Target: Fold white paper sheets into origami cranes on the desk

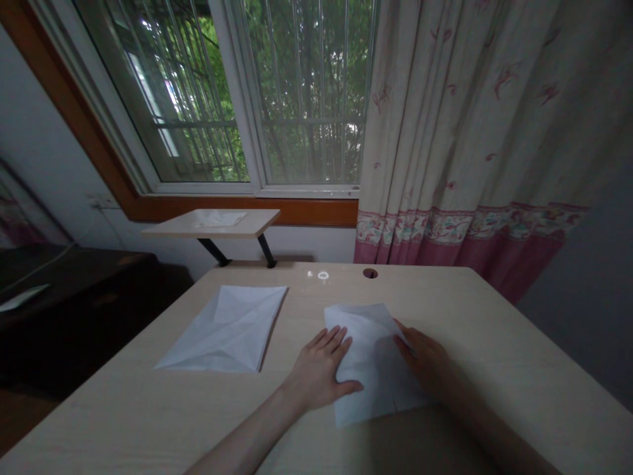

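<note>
A sheet of white paper (370,356) lies on the pale wood-grain table (148,409), slightly askew. My left hand (319,369) rests flat on the sheet's left edge with its fingers spread. My right hand (420,359) is in shadow at the sheet's upper right edge, its fingers lying at that edge; whether they grip the paper is unclear. To the left, a larger creased white paper (227,333) lies flat on the table, apart from both hands.
The table has a round hole (370,273) near its far edge. Beyond stands a small pale shelf (212,223) on dark brackets, with paper on it. A dark cabinet (74,290) is at left, and a floral curtain (469,132) hangs at right beside a barred window (306,92).
</note>
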{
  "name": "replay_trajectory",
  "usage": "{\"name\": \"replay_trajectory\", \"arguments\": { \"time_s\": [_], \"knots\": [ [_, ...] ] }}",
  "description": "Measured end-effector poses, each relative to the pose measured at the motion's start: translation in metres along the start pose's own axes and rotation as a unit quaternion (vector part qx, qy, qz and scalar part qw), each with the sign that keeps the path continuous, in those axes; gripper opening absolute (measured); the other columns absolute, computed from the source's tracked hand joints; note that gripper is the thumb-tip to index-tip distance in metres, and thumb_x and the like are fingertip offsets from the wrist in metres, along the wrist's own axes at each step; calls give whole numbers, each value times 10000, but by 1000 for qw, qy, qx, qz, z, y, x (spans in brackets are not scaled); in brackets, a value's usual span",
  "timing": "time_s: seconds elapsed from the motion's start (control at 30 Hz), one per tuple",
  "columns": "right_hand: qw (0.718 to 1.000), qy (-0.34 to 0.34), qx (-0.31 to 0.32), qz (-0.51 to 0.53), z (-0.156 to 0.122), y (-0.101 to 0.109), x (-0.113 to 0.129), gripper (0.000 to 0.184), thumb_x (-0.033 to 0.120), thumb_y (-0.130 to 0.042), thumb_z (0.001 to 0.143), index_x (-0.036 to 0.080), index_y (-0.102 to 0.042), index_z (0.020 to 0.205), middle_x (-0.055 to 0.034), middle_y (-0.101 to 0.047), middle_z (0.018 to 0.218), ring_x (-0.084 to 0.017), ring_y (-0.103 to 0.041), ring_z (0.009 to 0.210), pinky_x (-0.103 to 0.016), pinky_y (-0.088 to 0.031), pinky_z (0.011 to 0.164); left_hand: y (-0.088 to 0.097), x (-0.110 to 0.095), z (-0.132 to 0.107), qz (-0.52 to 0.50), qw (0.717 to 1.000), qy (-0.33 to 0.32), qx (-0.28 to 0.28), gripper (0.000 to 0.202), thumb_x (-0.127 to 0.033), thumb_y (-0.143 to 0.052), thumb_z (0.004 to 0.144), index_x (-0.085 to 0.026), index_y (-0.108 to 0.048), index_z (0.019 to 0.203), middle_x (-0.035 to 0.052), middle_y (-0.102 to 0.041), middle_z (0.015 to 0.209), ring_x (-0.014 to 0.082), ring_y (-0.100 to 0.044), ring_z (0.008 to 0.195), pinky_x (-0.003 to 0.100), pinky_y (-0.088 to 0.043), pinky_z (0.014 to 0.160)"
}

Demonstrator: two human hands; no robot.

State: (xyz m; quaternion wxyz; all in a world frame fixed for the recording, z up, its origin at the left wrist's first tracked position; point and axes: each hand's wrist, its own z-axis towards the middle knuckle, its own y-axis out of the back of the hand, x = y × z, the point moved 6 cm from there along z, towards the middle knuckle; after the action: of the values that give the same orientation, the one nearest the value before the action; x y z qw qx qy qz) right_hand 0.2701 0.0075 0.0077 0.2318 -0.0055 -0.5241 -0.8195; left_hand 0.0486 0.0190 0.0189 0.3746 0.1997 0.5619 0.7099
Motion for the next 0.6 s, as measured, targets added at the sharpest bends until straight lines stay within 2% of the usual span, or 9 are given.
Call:
{"name": "replay_trajectory", "arguments": {
  "time_s": [0.13, 0.23, 0.33, 0.43, 0.5, 0.6],
  "knots": [
    [1000, -8, 2, 19, 0, 1, 1, 424, 304, -372, 966, 268, -462, 1379, -57, -720, 1029, -211, -699, 867, -355, -554, 788, 2, -4, 0, 23, 1000, -5, -15, 689, -672, -580, 793, -157, -590, 1251, 146, -573, 1331, 311, -537, 1234, 457, -425, 1047],
    [999, 8, 11, 47, 0, 4, 7, 485, 238, -396, 928, 245, -416, 1412, -68, -694, 1134, -215, -687, 940, -372, -556, 820, 8, -9, -1, 35, 998, -22, -54, 549, -605, -573, 833, -165, -643, 1153, 128, -639, 1251, 304, -610, 1144, 441, -493, 972],
    [997, 36, 30, 54, -1, 11, 19, 578, 126, -406, 866, 250, -389, 1431, -76, -654, 1228, -215, -659, 1035, -382, -540, 879, 24, -19, -5, 25, 987, -69, -141, 352, -484, -551, 881, -182, -671, 1016, 90, -705, 1133, 268, -680, 1000, 390, -564, 818],
    [996, 68, 45, 46, -1, 18, 32, 580, 76, -412, 827, 257, -475, 1374, -66, -661, 1222, -210, -654, 1048, -398, -527, 918, 46, -29, -14, 0, 959, -125, -254, 200, -335, -548, 870, -173, -644, 938, 68, -737, 942, 221, -686, 810, 328, -562, 669],
    [995, 84, 43, 43, -2, 21, 38, 557, 66, -413, 813, 230, -525, 1334, -72, -670, 1207, -207, -657, 1044, -395, -530, 922, 59, -31, -19, -18, 939, -144, -311, 153, -286, -529, 851, -168, -612, 900, 69, -712, 831, 210, -644, 730, 329, -541, 638],
    [993, 97, 29, 53, -5, 21, 45, 576, 64, -427, 790, 210, -525, 1338, -74, -648, 1249, -200, -639, 1088, -382, -520, 948, 69, -24, -23, -59, 923, -136, -354, 125, -266, -472, 863, -179, -560, 855, 80, -656, 788, 211, -593, 719, 352, -515, 643]
  ]
}}
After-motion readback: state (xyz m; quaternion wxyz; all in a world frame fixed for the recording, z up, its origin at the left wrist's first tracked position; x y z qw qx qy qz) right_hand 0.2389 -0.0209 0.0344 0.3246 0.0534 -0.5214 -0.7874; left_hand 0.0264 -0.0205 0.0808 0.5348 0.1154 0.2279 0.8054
